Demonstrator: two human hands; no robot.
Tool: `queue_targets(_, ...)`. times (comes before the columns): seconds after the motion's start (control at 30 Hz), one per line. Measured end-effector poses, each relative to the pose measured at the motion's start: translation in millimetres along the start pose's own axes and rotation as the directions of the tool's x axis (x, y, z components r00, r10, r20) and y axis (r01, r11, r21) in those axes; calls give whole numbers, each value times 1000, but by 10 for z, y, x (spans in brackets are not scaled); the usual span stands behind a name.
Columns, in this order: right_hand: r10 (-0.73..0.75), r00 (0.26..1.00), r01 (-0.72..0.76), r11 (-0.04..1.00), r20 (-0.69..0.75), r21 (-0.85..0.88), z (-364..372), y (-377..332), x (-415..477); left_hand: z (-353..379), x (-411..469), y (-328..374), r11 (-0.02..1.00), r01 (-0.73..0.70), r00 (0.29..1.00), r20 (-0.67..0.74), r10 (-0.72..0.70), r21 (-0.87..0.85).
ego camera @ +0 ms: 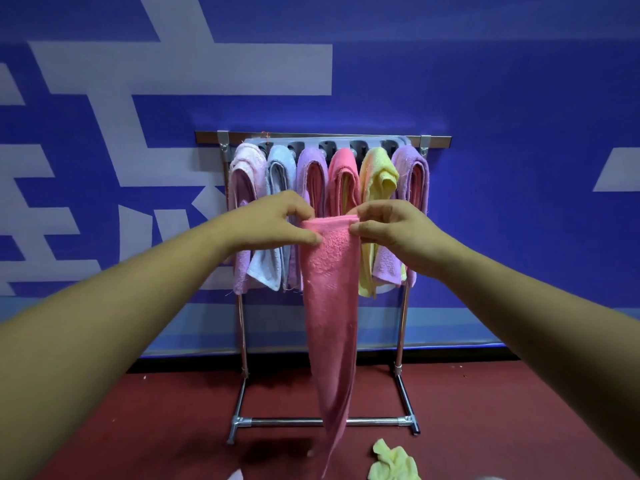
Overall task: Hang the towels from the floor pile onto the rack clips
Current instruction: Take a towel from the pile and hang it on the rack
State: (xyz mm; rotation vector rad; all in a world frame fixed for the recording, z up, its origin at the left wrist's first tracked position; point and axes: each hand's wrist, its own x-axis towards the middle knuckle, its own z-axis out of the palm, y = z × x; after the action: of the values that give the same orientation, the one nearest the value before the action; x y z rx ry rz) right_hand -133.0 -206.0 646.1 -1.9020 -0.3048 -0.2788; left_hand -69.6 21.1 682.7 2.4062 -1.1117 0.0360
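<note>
Two bare arms reach in from the bottom corners of the frame. The left hand point(277, 220) pinches the top left corner of a pink towel point(332, 299) between thumb and fingers. The right hand point(391, 230) pinches the top right corner the same way. The towel is in the middle of the frame, held up in front of the rack point(242, 327). It hangs down long and narrow toward the red floor point(138, 427).

I think the towel is soft, floppy and light. It will sag and fold wherever nobody holds it, so the top edge near the corners is the best place to hold. It will not break, and the fluffy cloth should not slip much.

Six hung towels point(280, 174) fill the upper middle. They mostly cover the clips point(358, 146), so I cannot tell if any clip is free. A yellow towel point(394, 462) lies on the floor at the bottom right, cut off by the edge. A white bit point(237, 475) peeks in at the bottom, and too little shows to tell what it is.
</note>
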Motion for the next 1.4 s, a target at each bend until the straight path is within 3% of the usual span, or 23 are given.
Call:
queue_targets(0.1, 14, 999, -11, 998, -50, 65, 31, 40, 11, 95, 11, 45, 997, -66, 983, -168, 70, 27)
queue_targets(0.23, 25, 994, -2, 977, -106, 212, 35, -27, 50, 208, 42, 24, 915, -84, 978, -207, 0, -394)
queue_targets(0.37, 7, 995, 19, 969, -104, 245, 56, -104, 106, 344, 71, 55, 689, 17, 976, -137, -168, -724)
queue_targets(0.47, 4, 994, 23, 967, -107, 252, 83, -121, 142, 401, 89, 83, 681, 43, 977, -112, -182, -731)
queue_targets(0.6, 47, 993, 6, 901, -112, 433, 152, -86, 134, 407, 93, 129, 698, -36, 933, -274, -233, -715)
queue_targets(0.7, 112, 994, -83, 817, -16, 570, 203, 37, 93, 406, 111, 99, 725, -54, 912, -329, -244, -687)
queue_targets(0.77, 176, 981, -195, 810, 87, 553, 250, 173, 40, 418, 109, 57, 721, -41, 907, -328, -263, -692)
queue_targets(0.87, 253, 954, -299, 846, 160, 441, 385, 390, -80, 435, 114, 8, 671, -13, 888, -317, -333, -741)
queue_targets(1.03, 236, 965, -264, 847, 119, 461, 499, 485, -183, 441, 135, -71, 611, 39, 863, -282, -420, -790)
queue_targets(1.17, 235, 970, -230, 833, 55, 503, 473, 372, -153, 495, 138, -121, 405, 5, 840, -216, -498, -914)
queue_targets(1.23, 252, 968, -227, 844, 14, 486, 451, 311, -103, 558, 89, -122, 272, -11, 866, -145, -478, -962)
queue_targets(1.3, 280, 959, -230, 848, -35, 478, 426, 255, -43, 684, 7, -143, 228, 26, 922, -65, -382, -973)
queue_targets(1.37, 304, 948, -226, 850, -92, 475, 415, 209, 13, 892, -99, -173, 295, 77, 964, -4, -266, -952)
queue_targets(1.4, 312, 943, -225, 854, -117, 469, 410, 191, 37, 1014, -150, -207, 391, 108, 972, 14, -237, -914)
